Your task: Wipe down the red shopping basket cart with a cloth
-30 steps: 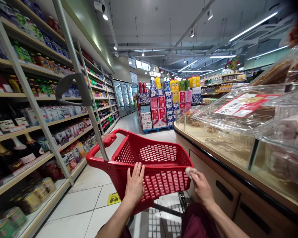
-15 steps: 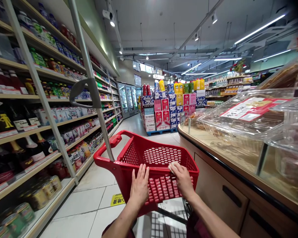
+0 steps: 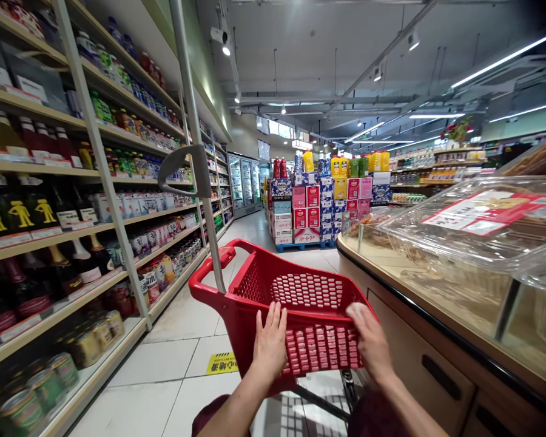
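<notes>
rightward on the red cart (image 3: 244, 331), the right hand (image 3: 373, 346) curls round a pale wad (image 3: 355, 309), well along the rim (image 3: 318, 317) from the flat, open left hand (image 3: 271, 341).

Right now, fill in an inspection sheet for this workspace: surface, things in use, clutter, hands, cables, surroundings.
Surface: pale tile floor, with a yellow sticker partly behind the cart.
Things in use: red shopping cart; white cloth at its rim's right end.
Clutter: clear plastic packages on the counter at right.
Hands: left hand flat against the cart's near side, fingers extended; right hand, slightly blurred, grips the cloth.
Cables: nothing seen around the cart.
Surroundings: stocked shelves left; stacked boxes ahead.
</notes>
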A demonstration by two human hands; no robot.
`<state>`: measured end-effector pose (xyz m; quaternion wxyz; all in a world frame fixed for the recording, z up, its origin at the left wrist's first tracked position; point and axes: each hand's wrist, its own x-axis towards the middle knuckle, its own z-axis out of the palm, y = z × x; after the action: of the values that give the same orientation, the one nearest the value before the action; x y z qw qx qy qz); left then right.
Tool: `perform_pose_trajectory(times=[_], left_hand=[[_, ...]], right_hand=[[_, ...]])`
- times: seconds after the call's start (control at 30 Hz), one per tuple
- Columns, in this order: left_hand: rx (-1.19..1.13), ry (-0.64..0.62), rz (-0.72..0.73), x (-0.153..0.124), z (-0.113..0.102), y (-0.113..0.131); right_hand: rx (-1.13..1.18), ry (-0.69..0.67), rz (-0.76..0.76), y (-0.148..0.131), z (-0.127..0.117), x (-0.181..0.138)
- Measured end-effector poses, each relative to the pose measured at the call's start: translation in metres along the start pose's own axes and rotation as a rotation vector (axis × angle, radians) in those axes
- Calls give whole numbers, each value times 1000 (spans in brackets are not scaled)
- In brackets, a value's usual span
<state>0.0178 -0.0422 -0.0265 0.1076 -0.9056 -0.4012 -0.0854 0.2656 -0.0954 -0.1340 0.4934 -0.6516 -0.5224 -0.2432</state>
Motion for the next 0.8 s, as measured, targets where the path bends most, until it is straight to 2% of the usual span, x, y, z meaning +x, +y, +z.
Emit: perform_pose_trajectory(times=[0.1,0.23,0.3,0.4,0.47,0.5,0.6,0.67,0.8], left_hand=[[-14,12,-15,0,1,3],[6,9,-9,0,2,3],[18,8,3,0,2,1],[11,8,-4,0,2,2],[-1,10,-20,-1,1,4],[-2,12,-22,-1,1,5],[30,16,-11,-1,1,5],[58,17,0,-1,1,5],[50,7,-22,0,3,8]], right_hand=[[-80,79,78,-1,1,0],[59,-134,-148,-38,18,4],[61,-163,-172,-33,18,4],[-60,-17,-11,-5,9,1],[-99,47,47,-1,8,-1],[-81,27,27,-7,10,-1],[35,-146,-142,-33,17,1],[47,-184,-169,-32,17,2],[-99,28,73,-8,14,3]])
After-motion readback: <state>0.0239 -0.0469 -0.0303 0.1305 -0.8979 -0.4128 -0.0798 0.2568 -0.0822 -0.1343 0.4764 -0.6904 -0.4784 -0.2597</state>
